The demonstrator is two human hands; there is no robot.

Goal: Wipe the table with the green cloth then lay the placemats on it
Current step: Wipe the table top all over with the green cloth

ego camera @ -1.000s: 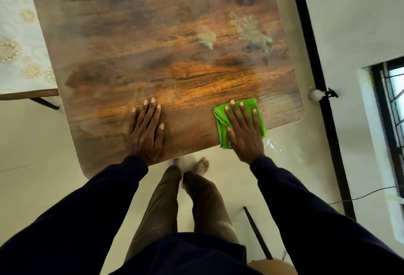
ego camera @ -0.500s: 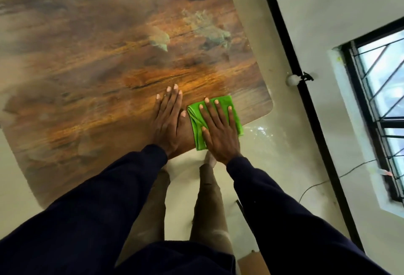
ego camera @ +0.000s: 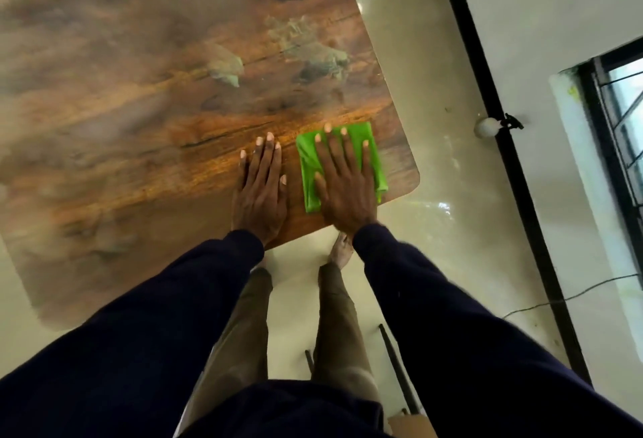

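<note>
- the table [ego camera: 146, 131] fills the left and middle of the view, a glossy wood-grain top with pale reflections; its near right corner is rounded and sits just past the cloth.
- the left hand [ego camera: 261, 187] lies flat on the bare tabletop near the front edge, fingers straight and together, palm down, gripping nothing; it looks to be a brace.
- just beside it, apart by a narrow strip of wood, the green cloth [ego camera: 308, 173] lies folded on the top near that right corner, its near edge close to the table's front edge.
- the right hand [ego camera: 342, 187] is spread open, palm down on the cloth, fingers fanned and pressing it to the surface rather than pinching it.
- right of the table are pale floor, a black strip and a window; no placemats are in view.
- judgement: this is the wiping step, worked at the near right corner. most of the top stretches away to the left and far side, so the next move likely calls for sliding the cloth under steady palm pressure across that area, keeping it flat and clear of the edge.
</note>
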